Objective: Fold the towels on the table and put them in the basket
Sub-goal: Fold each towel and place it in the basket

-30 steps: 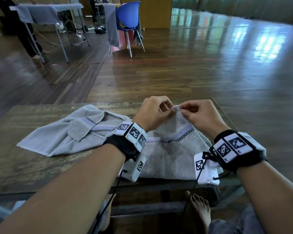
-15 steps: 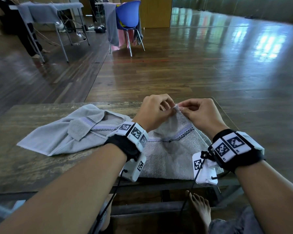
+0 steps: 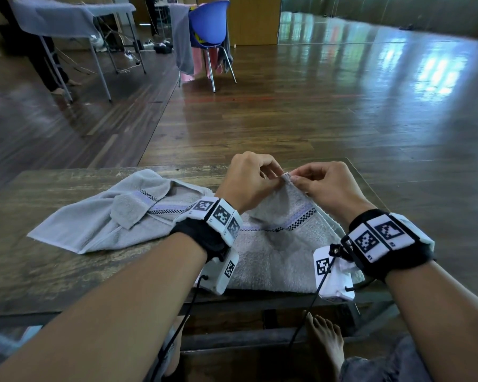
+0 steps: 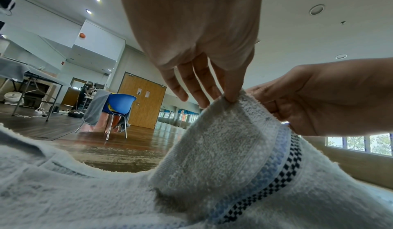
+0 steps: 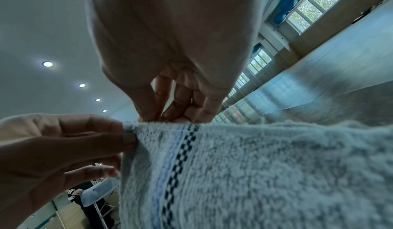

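A pale grey towel (image 3: 276, 252) with a blue and black checked band lies crumpled across the wooden table (image 3: 39, 274). Its near right part is pulled up into a peak. My left hand (image 3: 249, 180) pinches that raised corner from the left, and in the left wrist view the left hand (image 4: 229, 96) nips the towel (image 4: 223, 148) edge with its fingertips. My right hand (image 3: 323, 183) pinches the same corner from the right. In the right wrist view the right hand (image 5: 161, 115) grips the top hem of the towel (image 5: 255, 165). No basket is in view.
The rest of the towel (image 3: 100, 219) sprawls over the table's left half. Beyond the table is wooden floor, with a blue chair (image 3: 207, 26) draped in cloth and a folding table (image 3: 75, 15) with a grey cover at the back left. My bare foot (image 3: 326, 340) is under the table.
Both hands have stayed on the raised corner. Their fingertips have shifted a little along the hem and the peak stands slightly higher.
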Motion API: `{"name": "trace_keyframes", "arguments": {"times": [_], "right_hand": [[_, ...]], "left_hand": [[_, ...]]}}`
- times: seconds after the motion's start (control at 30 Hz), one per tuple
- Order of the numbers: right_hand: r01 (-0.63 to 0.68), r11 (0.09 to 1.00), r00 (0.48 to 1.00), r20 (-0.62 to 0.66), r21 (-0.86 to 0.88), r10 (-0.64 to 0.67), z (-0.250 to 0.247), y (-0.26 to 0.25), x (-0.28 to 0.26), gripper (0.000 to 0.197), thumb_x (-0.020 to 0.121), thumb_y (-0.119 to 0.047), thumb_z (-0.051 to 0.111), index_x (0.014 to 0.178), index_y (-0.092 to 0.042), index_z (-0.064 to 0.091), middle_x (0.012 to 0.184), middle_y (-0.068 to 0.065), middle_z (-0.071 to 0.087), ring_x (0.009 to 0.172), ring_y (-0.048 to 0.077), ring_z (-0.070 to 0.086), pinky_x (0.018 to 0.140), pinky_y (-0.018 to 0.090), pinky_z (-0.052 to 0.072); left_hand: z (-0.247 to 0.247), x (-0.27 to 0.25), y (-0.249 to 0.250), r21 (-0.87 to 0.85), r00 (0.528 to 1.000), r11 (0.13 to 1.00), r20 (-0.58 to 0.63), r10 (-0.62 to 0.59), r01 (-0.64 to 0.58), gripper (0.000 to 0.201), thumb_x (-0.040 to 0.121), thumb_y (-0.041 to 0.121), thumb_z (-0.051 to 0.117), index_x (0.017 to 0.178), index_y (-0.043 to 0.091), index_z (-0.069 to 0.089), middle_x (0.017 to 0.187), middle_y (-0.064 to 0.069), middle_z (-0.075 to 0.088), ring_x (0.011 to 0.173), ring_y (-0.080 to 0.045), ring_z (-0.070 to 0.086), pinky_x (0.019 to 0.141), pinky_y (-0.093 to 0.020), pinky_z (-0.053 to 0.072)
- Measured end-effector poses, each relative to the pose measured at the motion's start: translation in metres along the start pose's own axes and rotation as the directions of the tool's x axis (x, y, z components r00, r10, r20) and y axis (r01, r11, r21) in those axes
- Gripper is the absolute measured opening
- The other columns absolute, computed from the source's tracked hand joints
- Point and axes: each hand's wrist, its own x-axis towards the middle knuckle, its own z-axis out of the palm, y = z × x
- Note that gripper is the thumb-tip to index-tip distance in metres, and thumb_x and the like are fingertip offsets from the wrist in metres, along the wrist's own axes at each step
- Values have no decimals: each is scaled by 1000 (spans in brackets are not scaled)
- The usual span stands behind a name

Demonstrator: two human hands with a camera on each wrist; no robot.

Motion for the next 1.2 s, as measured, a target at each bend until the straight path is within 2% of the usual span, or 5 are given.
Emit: {"name": "trace_keyframes", "arguments": {"times": [0.43,0.77,0.87,0.97,1.2], "right_hand": [[4,999,999,35,52,-5,8,-3,-2,9,82,-30,82,80,-22,79,77,-7,77,73,3,70,70,21,53],[58,998,998,10,-25,-58,10,-4,-2,10,85,-30,78,85,-20,77,83,1,76,86,24,73,83,39,60],[88,995,996,20,-50,-87,8,-5,-2,8,86,-29,78,81,-23,77,82,0,76,86,24,72,82,40,60],[135,990,991,29,-47,-134,5,-6,-1,8,89,-27,76,80,-25,76,82,-2,76,83,18,72,75,31,59],[147,985,976,-151,-91,-160,-21,0,6,13,91,-26,71,79,-31,70,82,-13,69,69,-8,61,58,4,45]], "left_hand": [[0,-1,-3,-18,999,999,0,-32,32,10,78,23,82,77,15,76,70,7,71,59,-4,64,54,-17,51],[0,-3,-3,67,997,995,33,-77,74,22,85,36,75,80,14,73,76,11,66,69,-9,66,56,-16,49],[-3,-3,-2,9,989,998,131,-65,64,22,87,33,74,87,11,77,94,5,72,82,-12,69,74,-27,57],[-9,-4,-3,-4,963,999,264,-46,49,16,88,24,74,93,10,80,100,3,76,92,-13,69,89,-37,55],[-26,-2,-14,95,953,994,294,-80,54,26,83,33,78,91,8,80,80,-10,74,76,-28,67,71,-38,53]]}}
